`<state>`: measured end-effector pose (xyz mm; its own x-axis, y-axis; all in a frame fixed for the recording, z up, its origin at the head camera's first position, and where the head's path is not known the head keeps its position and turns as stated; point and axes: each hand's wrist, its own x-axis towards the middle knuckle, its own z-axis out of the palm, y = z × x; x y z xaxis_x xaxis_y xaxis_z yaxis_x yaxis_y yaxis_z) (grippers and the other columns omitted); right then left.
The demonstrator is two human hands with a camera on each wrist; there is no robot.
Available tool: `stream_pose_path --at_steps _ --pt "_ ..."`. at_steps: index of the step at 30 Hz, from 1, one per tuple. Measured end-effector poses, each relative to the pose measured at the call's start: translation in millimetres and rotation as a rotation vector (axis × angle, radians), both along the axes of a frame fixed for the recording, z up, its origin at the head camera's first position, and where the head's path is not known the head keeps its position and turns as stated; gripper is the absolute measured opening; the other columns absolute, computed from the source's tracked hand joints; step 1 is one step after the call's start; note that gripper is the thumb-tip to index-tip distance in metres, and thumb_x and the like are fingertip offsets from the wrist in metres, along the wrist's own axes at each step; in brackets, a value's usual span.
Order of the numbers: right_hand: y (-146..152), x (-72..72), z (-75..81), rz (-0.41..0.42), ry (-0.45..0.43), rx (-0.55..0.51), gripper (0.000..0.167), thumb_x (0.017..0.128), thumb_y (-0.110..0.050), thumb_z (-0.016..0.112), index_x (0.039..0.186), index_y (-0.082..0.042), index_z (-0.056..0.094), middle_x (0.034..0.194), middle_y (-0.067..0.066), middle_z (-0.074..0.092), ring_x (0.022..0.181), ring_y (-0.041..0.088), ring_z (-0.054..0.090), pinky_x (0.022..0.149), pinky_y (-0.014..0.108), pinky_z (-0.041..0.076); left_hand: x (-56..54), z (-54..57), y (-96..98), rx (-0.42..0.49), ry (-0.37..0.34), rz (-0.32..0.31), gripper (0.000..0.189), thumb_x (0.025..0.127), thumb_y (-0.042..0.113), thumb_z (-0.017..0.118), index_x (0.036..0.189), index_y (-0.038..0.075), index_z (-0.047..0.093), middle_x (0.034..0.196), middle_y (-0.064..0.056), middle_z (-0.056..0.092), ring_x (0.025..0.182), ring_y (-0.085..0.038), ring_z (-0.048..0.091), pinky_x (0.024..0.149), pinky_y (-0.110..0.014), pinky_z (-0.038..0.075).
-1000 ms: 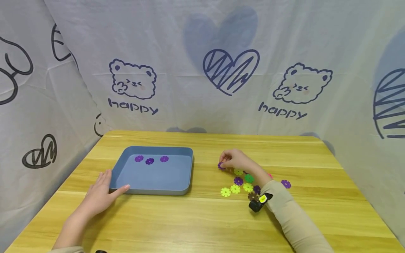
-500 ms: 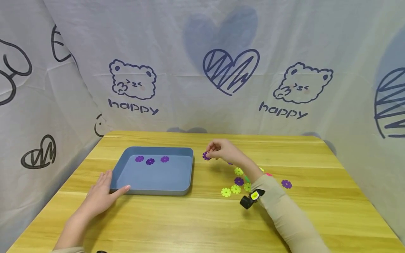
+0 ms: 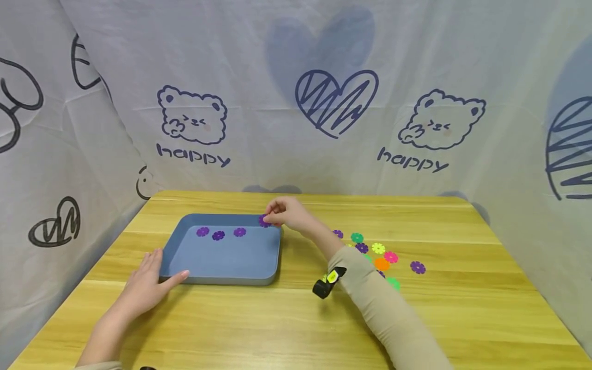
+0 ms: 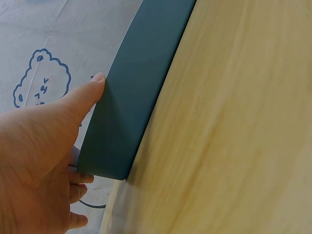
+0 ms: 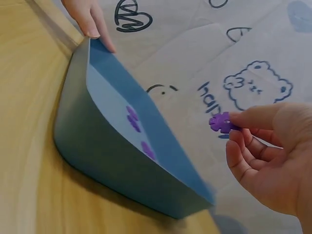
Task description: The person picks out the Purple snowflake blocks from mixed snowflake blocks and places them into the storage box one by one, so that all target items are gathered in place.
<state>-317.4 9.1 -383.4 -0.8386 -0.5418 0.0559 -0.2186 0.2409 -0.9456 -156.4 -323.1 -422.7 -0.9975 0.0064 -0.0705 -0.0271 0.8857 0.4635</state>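
A purple flower-shaped plastic disc (image 3: pixel 263 221) with a notched edge is pinched between the thumb and fingers of my right hand (image 3: pixel 292 216). In the head view it appears over the far right corner of the blue tray (image 3: pixel 222 260); in the right wrist view the pinched disc (image 5: pixel 219 122) is above the rim. Several purple discs (image 3: pixel 239 232) lie in a row toward the tray's back. My left hand (image 3: pixel 147 285) rests on the tray's near left corner, fingers extended along the left side. Its thumb (image 4: pixel 90 95) lies against the front rim.
Loose discs, among them a pink disc (image 3: pixel 390 257), an orange disc (image 3: pixel 381 264) and a purple disc (image 3: pixel 418 267), lie on the wooden table (image 3: pixel 296 329) right of the tray. My right forearm hides some. A printed cloth (image 3: pixel 277 154) hangs behind the table.
My right hand has travelled left with the purple disc, from beside the loose discs to the tray's far right corner. The left hand and tray stay put.
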Motion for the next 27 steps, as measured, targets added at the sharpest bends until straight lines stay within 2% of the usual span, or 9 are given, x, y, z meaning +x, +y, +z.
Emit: stream_pose_path --at_steps 3,8,11,15,20,23,27 --pt "-14 -2.7 -8.5 -0.053 -0.053 -0.033 0.014 0.087 -0.005 0.071 0.097 0.002 0.064 0.074 -0.001 0.062 0.063 0.012 0.058 0.076 0.047 0.058 -0.8 0.1 -0.1 -0.005 0.0 0.0 0.109 0.092 0.063 0.05 0.15 -0.015 0.0 0.154 -0.041 0.0 0.143 -0.058 -0.001 0.108 -0.077 0.006" --pt "-34 -2.8 -23.7 -0.162 -0.195 -0.118 0.014 0.086 -0.005 0.072 0.096 0.001 0.064 0.075 -0.002 0.064 0.065 0.011 0.059 0.07 0.031 0.059 -1.4 0.8 0.0 -0.009 0.007 -0.002 0.108 0.093 0.063 0.049 0.15 -0.015 0.0 0.154 -0.041 0.0 0.143 -0.058 -0.001 0.108 -0.077 0.006" --pt "-43 -1.3 -28.6 -0.213 -0.193 -0.124 0.012 0.086 -0.004 0.072 0.094 0.002 0.064 0.072 -0.001 0.062 0.062 0.01 0.057 0.067 0.03 0.059 -0.8 0.9 0.0 -0.01 0.012 -0.005 0.108 0.093 0.062 0.049 0.149 -0.015 0.001 0.154 -0.041 0.001 0.143 -0.058 0.0 0.108 -0.078 0.006" --pt "-52 -0.2 -32.6 -0.265 -0.097 -0.031 0.01 0.085 -0.004 0.072 0.091 0.001 0.065 0.069 0.0 0.062 0.057 0.009 0.057 0.063 0.031 0.059 1.0 1.3 -0.3 -0.01 0.006 -0.004 0.108 0.093 0.062 0.05 0.149 -0.016 0.0 0.154 -0.041 0.001 0.143 -0.058 -0.001 0.108 -0.078 0.006" --pt "-61 4.4 -35.4 -0.344 0.073 0.135 0.008 0.086 -0.008 0.073 0.086 -0.004 0.067 0.071 0.003 0.064 0.057 0.008 0.055 0.051 0.019 0.046 0.7 2.5 -0.7 -0.009 0.003 -0.003 0.108 0.093 0.062 0.05 0.149 -0.016 -0.001 0.153 -0.042 0.0 0.143 -0.058 -0.002 0.108 -0.078 0.006" --pt "-66 10.2 -38.4 -0.387 0.188 0.242 0.007 0.087 -0.013 0.073 0.083 -0.008 0.068 0.074 0.001 0.065 0.064 0.008 0.054 0.055 0.016 0.043 -0.1 2.5 -0.3 -0.007 0.004 -0.005 0.108 0.093 0.062 0.05 0.149 -0.016 -0.001 0.153 -0.042 -0.001 0.142 -0.059 -0.002 0.108 -0.078 0.006" --pt "-68 17.6 -43.8 -0.421 0.307 0.388 0.007 0.088 -0.014 0.07 0.081 -0.012 0.068 0.077 -0.001 0.067 0.069 0.009 0.055 0.06 0.018 0.045 -0.3 1.4 0.6 -0.007 0.002 -0.008 0.109 0.093 0.062 0.05 0.149 -0.016 -0.001 0.153 -0.042 0.0 0.143 -0.058 -0.002 0.108 -0.078 0.006"
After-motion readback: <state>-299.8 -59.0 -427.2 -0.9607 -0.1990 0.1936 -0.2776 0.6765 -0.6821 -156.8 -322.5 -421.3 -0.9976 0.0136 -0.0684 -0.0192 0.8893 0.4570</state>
